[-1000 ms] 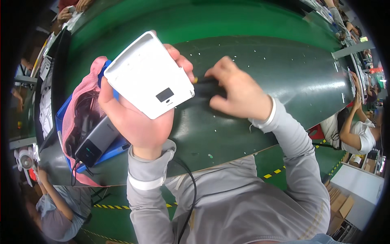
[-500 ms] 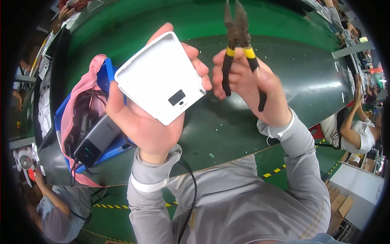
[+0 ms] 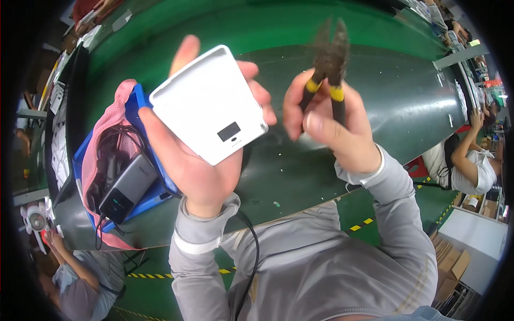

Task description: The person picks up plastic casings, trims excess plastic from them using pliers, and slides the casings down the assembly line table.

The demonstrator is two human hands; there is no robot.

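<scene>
Head view: at 9 o'clock a blue tray (image 3: pixel 140 101) is seen. A white casing (image 3: pixel 209 104) is gripped by the left hand (image 3: pixel 201 160); at 1 o'clock, pliers (image 3: pixel 329 64) are clasped by the right hand (image 3: pixel 334 125). The casing could be scratched by a slip.

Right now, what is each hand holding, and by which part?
The left hand grips the white flat casing from beneath, along its edges. The right hand holds the pliers by their black handles.
</scene>
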